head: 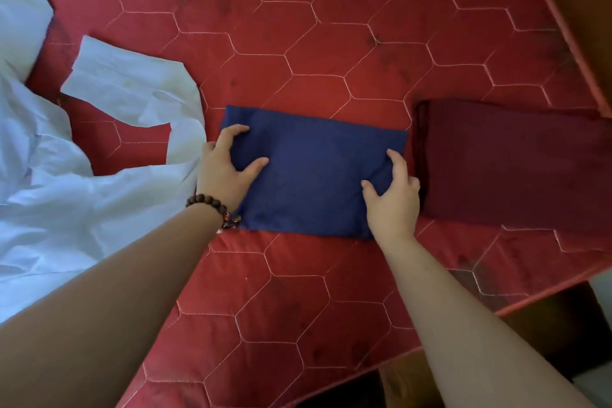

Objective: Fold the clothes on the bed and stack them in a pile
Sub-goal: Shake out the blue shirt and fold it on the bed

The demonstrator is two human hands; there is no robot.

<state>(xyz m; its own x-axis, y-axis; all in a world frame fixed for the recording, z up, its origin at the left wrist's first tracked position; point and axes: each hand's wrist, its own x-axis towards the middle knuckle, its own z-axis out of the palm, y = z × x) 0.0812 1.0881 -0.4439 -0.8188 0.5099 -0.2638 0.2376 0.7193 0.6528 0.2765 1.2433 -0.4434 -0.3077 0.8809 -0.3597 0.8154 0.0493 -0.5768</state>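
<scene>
A folded navy blue garment (314, 169) lies flat in the middle of the red quilted bed (298, 43). My left hand (225, 169) grips its left edge, thumb and fingers curled over the cloth. At the garment's right edge my right hand (394, 195) grips it the same way. A folded dark maroon garment (510, 166) lies just to the right of the blue one. To the left a crumpled white shirt (82, 159) is spread out unfolded.
The bed's near edge (496, 311) runs diagonally at lower right, with dark floor and a wooden frame beyond it. Another bed edge and brown surface (583, 10) are at upper right. A beaded bracelet (208, 202) is on my left wrist.
</scene>
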